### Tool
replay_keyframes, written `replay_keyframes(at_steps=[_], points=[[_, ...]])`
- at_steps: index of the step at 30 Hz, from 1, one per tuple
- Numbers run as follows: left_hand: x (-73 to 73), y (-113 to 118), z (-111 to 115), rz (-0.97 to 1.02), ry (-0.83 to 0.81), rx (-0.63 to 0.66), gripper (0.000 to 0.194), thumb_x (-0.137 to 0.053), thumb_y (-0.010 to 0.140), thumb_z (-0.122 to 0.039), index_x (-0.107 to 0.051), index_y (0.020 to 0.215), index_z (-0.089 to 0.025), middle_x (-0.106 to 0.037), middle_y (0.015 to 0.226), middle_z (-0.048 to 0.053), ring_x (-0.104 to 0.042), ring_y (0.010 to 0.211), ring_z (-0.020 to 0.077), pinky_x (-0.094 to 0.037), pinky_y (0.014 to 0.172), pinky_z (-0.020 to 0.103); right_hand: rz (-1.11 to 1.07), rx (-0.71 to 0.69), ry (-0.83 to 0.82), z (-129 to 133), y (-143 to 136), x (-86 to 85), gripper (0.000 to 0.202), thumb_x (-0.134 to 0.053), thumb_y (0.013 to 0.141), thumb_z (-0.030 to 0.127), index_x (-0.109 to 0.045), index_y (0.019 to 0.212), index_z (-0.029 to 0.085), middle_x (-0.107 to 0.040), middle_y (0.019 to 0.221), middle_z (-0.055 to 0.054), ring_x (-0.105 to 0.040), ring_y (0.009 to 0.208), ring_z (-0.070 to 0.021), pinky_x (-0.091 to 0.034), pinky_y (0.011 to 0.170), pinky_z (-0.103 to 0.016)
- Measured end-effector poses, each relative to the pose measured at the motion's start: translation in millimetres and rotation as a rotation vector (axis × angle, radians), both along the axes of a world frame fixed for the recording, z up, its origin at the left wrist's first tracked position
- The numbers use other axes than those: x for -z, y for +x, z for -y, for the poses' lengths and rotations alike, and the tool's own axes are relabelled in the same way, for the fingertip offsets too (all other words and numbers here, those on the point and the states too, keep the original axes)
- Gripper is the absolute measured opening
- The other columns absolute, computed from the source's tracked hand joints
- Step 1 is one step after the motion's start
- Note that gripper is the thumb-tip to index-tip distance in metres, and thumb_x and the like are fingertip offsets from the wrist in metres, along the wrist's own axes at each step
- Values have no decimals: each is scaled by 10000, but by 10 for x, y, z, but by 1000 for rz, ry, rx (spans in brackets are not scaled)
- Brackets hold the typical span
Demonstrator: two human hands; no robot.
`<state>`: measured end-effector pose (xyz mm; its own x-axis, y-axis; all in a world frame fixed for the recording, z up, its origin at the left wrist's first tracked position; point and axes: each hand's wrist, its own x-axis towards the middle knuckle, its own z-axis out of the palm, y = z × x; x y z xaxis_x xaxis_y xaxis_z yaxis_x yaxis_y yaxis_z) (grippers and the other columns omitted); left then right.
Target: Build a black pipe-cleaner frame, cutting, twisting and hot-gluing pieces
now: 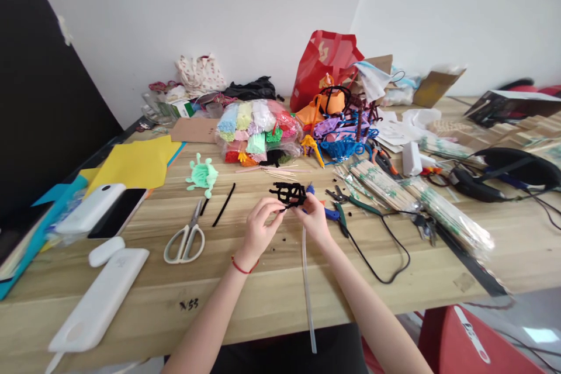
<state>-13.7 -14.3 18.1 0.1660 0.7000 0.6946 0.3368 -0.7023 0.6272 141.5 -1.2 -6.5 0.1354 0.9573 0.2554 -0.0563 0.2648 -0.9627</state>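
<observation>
Between my two hands is a small openwork shape of bent black pipe cleaners [289,191], held just above the wooden table. My left hand [264,225] pinches its lower left side with thumb and fingertips. On its right side, the fingers of my right hand [316,219] are closed round the edge. A clear glue stick [307,289] lies below my hands, reaching past the table's front edge; its upper end is hidden by my right hand. Two loose black pipe cleaners [224,204] and white-handled scissors [186,236] lie to the left. Behind these sits a mint-green pipe-cleaner piece [202,175].
Green-handled pliers [342,219] and a black cable [397,236] lie right of my hands. Bagged wooden sticks [447,216] and headphones [477,184] are farther right. Bagged coloured pipe cleaners [258,128] and a red bag [322,64] stand behind. A white power bank [99,298] lies front left.
</observation>
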Motion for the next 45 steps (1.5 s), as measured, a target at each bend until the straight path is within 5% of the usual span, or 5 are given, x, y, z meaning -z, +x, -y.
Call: replay_keyframes(at_steps=[17, 23, 31, 40, 45], points=[[36, 26, -29, 119, -120, -17, 65, -598, 803, -223, -605, 847, -175, -668, 959, 78, -624, 842, 151, -498, 672, 256, 60, -42, 31, 6, 18, -50, 197, -698, 656, 246, -594, 820, 209, -677, 834, -32, -640, 806, -207, -504, 750, -339], [69, 38, -27, 168, -134, -42, 67, -632, 771, -211, -615, 821, -169, -665, 869, 51, -583, 675, 105, -477, 603, 227, 69, -65, 50, -5, 22, -23, 175, -696, 676, 249, -601, 818, 212, -665, 844, -31, -633, 820, -201, -491, 788, -342], [50, 42, -27, 236, -138, -48, 71, -659, 747, -204, -613, 779, -160, -669, 849, 46, -547, 607, 83, -445, 543, 203, -100, -200, 1, 42, -1, -95, 230, -742, 663, 256, -606, 844, 213, -674, 869, -18, -628, 825, -176, -501, 769, -308], [81, -5, -37, 170, -133, -168, 264, -657, 769, -263, -611, 1021, -196, -662, 973, 72, -631, 881, 181, -520, 752, 317, -175, -256, -66, 30, 13, -126, 177, -725, 691, 324, -647, 808, 216, -682, 843, 1, -616, 784, -157, -508, 730, -281], [95, -10, -55, 185, -133, -150, 254, -669, 760, -242, -588, 995, -192, -640, 957, 64, -631, 892, 174, -529, 814, 352, -155, -297, -96, 25, 16, -107, 262, -721, 693, 333, -667, 920, 215, -691, 970, -29, -626, 879, -187, -503, 793, -317]])
